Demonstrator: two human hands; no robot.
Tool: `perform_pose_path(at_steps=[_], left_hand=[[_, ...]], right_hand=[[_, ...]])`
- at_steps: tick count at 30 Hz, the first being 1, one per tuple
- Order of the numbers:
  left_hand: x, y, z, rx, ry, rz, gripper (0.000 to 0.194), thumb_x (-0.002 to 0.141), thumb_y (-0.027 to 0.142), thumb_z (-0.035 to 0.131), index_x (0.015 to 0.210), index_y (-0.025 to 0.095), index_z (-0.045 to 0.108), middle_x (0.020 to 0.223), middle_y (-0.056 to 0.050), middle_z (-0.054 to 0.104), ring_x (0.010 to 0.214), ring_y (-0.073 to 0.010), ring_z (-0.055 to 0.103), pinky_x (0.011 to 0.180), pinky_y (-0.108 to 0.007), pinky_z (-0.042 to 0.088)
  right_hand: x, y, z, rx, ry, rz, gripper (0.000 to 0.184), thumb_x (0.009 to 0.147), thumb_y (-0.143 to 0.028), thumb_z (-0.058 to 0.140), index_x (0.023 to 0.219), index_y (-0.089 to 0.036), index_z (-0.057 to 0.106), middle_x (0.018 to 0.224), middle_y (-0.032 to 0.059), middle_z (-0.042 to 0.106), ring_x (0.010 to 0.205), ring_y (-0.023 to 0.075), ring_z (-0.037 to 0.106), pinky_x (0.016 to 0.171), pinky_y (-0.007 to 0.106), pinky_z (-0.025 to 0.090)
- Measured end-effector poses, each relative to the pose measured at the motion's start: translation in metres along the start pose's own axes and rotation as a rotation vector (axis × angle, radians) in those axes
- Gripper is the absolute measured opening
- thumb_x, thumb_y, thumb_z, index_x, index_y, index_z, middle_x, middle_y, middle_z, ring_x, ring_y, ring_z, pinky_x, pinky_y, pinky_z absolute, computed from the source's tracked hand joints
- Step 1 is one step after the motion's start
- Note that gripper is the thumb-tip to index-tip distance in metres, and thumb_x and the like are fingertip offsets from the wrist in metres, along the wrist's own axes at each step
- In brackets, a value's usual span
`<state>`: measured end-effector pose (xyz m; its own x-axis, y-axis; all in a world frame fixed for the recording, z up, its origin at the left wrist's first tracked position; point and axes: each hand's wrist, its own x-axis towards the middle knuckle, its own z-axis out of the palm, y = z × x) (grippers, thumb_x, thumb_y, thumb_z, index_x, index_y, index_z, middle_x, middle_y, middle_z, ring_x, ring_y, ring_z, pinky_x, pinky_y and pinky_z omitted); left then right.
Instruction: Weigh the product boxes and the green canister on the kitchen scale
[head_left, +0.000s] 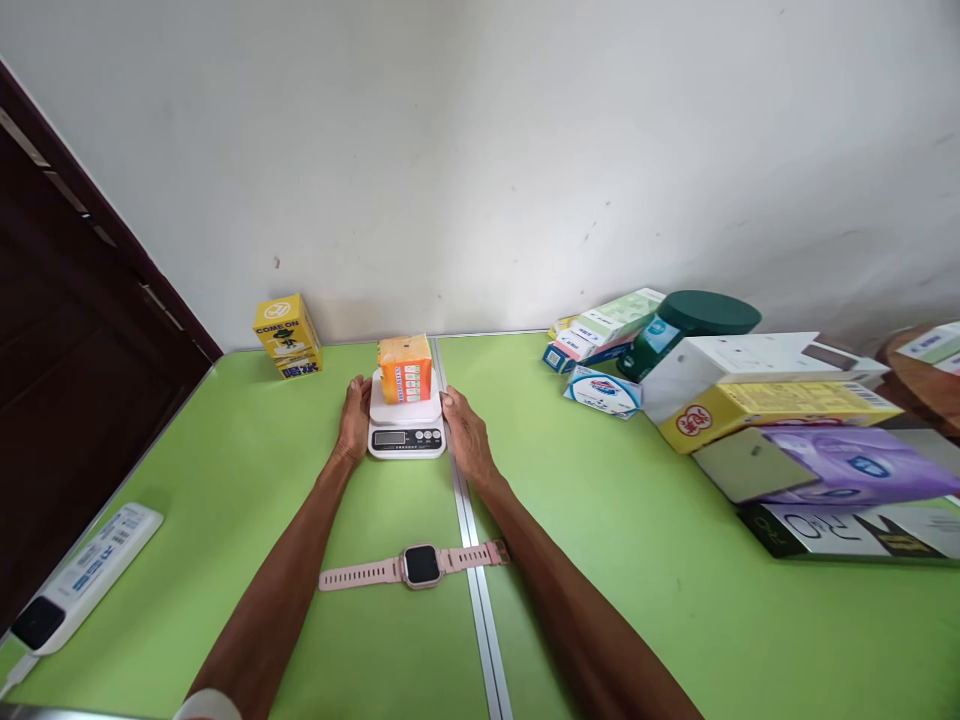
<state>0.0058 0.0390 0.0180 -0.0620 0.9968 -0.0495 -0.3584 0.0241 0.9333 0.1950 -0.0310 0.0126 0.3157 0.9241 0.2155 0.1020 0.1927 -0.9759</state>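
Watch (422, 566) lies crosswise; left hand (353, 420) and right hand (468, 436), half-open, flank the lengthwise scale (406, 438).

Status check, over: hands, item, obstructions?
Left hand and right hand at opposite sides of white scale. Orange packet on its platform. Pink-strapped watch between forearms, likely no obstruction. Over.
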Motion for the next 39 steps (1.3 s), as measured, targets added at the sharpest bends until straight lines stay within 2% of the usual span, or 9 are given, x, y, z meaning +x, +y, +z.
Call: perform_pose_path(at_steps=[7,14,21,28,35,39], left_hand=[[-0.007,-0.008,-0.003,0.023,-0.052,0.042,0.096,0.088,0.093,0.059,0.156,0.025,0.055,0.163,-0.013,0.064,0.162,-0.0337,0.048,0.124,-0.046,0.053],[-0.01,-0.009,-0.001,0.015,-0.02,0.001,0.1,0.091,0.091,0.057,0.164,0.023,0.047,0.167,-0.014,0.06,0.162,-0.0339,0.049,0.126,-0.046,0.052],[-0.011,-0.013,-0.004,0.068,-0.041,0.05,0.095,0.089,0.092,0.059,0.157,0.027,0.053,0.166,-0.013,0.061,0.159,-0.0346,0.052,0.122,-0.047,0.054],[-0.009,-0.017,-0.012,0.141,-0.05,0.093,0.089,0.09,0.091,0.058,0.154,0.028,0.056,0.167,-0.013,0.059,0.16,-0.0323,0.051,0.129,-0.046,0.046],[-0.005,-0.023,-0.016,0.167,-0.05,0.104,0.087,0.092,0.09,0.055,0.155,0.03,0.056,0.166,-0.012,0.06,0.158,-0.0316,0.054,0.127,-0.046,0.047],[-0.007,-0.021,-0.015,0.155,-0.045,0.088,0.087,0.092,0.088,0.058,0.155,0.028,0.054,0.168,-0.014,0.057,0.158,-0.0315,0.053,0.13,-0.046,0.043]], right_hand=[[-0.012,-0.004,-0.005,-0.032,0.012,-0.005,0.092,0.095,-0.093,0.048,0.142,-0.018,0.072,0.145,0.0201,0.076,0.138,0.0379,0.069,0.12,0.057,0.053],[-0.015,-0.001,-0.005,-0.015,0.029,0.009,0.085,0.098,-0.089,0.046,0.14,-0.019,0.071,0.138,0.0183,0.079,0.128,0.0358,0.073,0.115,0.056,0.056],[-0.013,0.002,-0.003,-0.011,0.046,0.017,0.083,0.098,-0.089,0.043,0.136,-0.021,0.072,0.124,0.0149,0.081,0.113,0.0327,0.075,0.109,0.053,0.059],[-0.012,0.001,-0.004,-0.021,0.046,-0.004,0.078,0.1,-0.088,0.042,0.128,-0.022,0.073,0.117,0.0121,0.081,0.108,0.0303,0.074,0.104,0.051,0.062],[-0.011,0.001,-0.004,-0.023,0.039,-0.018,0.071,0.101,-0.086,0.041,0.122,-0.026,0.072,0.112,0.0097,0.08,0.103,0.0289,0.074,0.102,0.049,0.062],[-0.012,0.0,-0.004,-0.025,0.037,-0.022,0.071,0.101,-0.086,0.04,0.12,-0.025,0.072,0.112,0.0097,0.079,0.101,0.0285,0.073,0.101,0.049,0.062]])
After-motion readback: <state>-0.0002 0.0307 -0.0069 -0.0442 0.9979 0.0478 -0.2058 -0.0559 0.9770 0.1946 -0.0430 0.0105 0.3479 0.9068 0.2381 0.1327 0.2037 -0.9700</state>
